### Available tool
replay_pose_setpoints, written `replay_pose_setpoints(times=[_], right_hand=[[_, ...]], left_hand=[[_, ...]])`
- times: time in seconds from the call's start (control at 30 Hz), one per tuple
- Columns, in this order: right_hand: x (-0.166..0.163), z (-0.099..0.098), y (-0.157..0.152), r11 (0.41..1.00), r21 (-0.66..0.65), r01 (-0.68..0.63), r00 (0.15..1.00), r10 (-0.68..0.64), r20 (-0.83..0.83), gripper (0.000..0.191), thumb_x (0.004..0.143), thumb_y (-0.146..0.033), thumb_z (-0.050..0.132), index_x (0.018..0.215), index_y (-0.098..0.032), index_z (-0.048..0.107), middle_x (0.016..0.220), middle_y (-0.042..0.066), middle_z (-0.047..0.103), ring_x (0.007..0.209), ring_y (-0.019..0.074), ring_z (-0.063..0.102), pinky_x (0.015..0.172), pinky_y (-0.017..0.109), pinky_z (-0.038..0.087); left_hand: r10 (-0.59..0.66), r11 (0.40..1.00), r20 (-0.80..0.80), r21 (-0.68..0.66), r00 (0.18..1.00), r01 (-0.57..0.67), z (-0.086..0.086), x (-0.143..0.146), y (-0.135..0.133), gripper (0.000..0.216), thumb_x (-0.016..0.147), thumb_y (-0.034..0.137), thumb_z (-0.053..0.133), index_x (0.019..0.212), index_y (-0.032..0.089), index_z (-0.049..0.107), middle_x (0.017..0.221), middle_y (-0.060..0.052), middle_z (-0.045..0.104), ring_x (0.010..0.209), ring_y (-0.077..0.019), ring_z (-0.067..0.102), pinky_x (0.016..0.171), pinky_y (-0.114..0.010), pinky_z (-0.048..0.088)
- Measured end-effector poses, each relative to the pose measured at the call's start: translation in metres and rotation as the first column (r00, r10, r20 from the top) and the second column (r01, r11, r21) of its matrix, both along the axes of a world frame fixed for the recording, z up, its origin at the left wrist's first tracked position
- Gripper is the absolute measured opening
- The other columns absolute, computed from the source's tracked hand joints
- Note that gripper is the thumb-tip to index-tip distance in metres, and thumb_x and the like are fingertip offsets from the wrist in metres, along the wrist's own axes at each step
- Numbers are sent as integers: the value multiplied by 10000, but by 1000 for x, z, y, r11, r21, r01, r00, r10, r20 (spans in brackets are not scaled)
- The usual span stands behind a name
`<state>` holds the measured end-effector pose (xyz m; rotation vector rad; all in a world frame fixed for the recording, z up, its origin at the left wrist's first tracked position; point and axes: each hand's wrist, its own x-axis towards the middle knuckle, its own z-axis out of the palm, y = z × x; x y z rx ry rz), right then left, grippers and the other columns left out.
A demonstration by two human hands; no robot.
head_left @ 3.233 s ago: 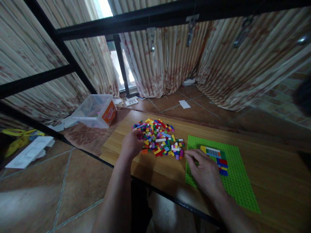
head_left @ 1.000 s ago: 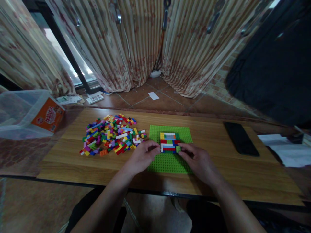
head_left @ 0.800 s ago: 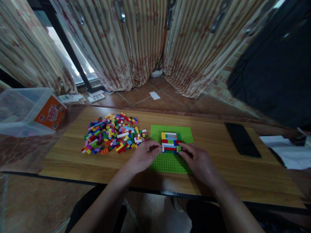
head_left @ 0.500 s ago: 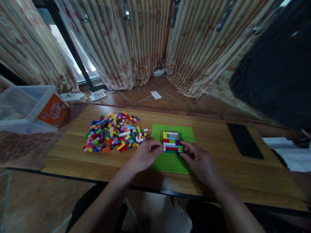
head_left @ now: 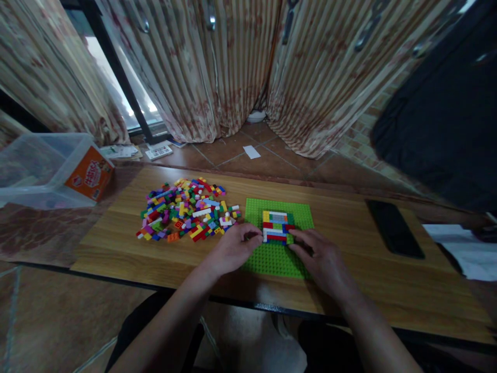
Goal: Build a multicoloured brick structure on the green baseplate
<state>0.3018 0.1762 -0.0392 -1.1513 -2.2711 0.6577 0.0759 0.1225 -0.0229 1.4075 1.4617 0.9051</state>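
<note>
A low, flat build of coloured toy bricks (head_left: 276, 226) sits on a lime green baseplate (head_left: 267, 264). It has white, red, blue, yellow and grey rows. At its left edge is my left hand (head_left: 235, 247), thumb and forefinger closed against the end of the white brick row. My right hand (head_left: 324, 259) pinches a small lime green brick (head_left: 290, 239) at the build's near right corner. Fingertips partly cover that brick, so I cannot tell whether it is pressed down.
Loose bricks (head_left: 186, 210) lie heaped on the wooden table (head_left: 135, 264), left of the baseplate. A black phone (head_left: 394, 228) lies to the right, near white papers (head_left: 452, 248). A clear plastic bin (head_left: 42, 166) with an orange label stands beyond the table's left end.
The view has shifted slightly. My right fingertips now cover more of the lime green brick at the corner. My left hand keeps its place at the build's left edge.
</note>
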Motion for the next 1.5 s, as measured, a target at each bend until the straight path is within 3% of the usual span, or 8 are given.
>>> replay_pose_setpoints(times=[0.17, 0.23, 0.37, 0.6, 0.83, 1.5], right_hand=[[2, 1, 0, 998, -56, 23, 1000, -24, -19, 359, 853, -369, 584, 1190, -257, 637, 948, 53, 672, 755, 182, 620, 718, 354, 520], [3, 4, 1, 992, -103, 72, 996, -77, -47, 388, 837, -417, 599, 1180, -241, 640, 926, 53, 676, 692, 166, 606, 663, 333, 519], [1, 7, 4, 962, -164, 217, 966, -236, -108, 442, 862, -498, 539, 1154, -181, 634, 893, 65, 679, 737, 182, 630, 695, 334, 515], [-19, -4, 6, 924, -64, 377, 926, -378, -2, 567, 882, -553, 452, 1226, -116, 557, 937, 111, 675, 695, 205, 614, 679, 366, 495], [-30, -11, 0, 921, 115, 372, 915, -385, 123, 539, 920, -520, 393, 1231, -108, 548, 1050, 164, 652, 947, 288, 616, 825, 438, 489], [-31, -22, -2, 918, 179, 354, 904, -385, 187, 552, 933, -517, 322, 1300, -142, 493, 1115, 169, 628, 1008, 307, 599, 842, 459, 485]], left_hand=[[4, 1000, 16, 8, 1000, -5, 0, 1, -1, 183, 858, 259, 517, 857, 148, 664, 732, 1, 605, 664, -118, 539, 589, -218, 422], [13, 1000, 9, 9, 1000, -13, -1, 1, -1, 188, 859, 256, 513, 853, 147, 666, 737, -3, 612, 667, -119, 542, 593, -219, 424], [7, 1000, -9, 14, 1000, -7, -2, 0, 0, 185, 859, 253, 514, 852, 153, 669, 751, -5, 629, 664, -118, 544, 595, -219, 422], [13, 1000, -10, 27, 1000, -13, -3, 1, -1, 182, 858, 248, 517, 852, 150, 671, 742, -7, 632, 665, -120, 547, 597, -222, 414], [-4, 999, -51, 48, 999, 6, -6, 0, 0, 186, 861, 243, 514, 836, 155, 676, 759, -13, 642, 664, -121, 537, 589, -224, 398], [9, 998, -60, 70, 998, -5, -2, -1, -8, 202, 854, 252, 512, 855, 158, 690, 760, -16, 656, 663, -129, 548, 605, -233, 408]])
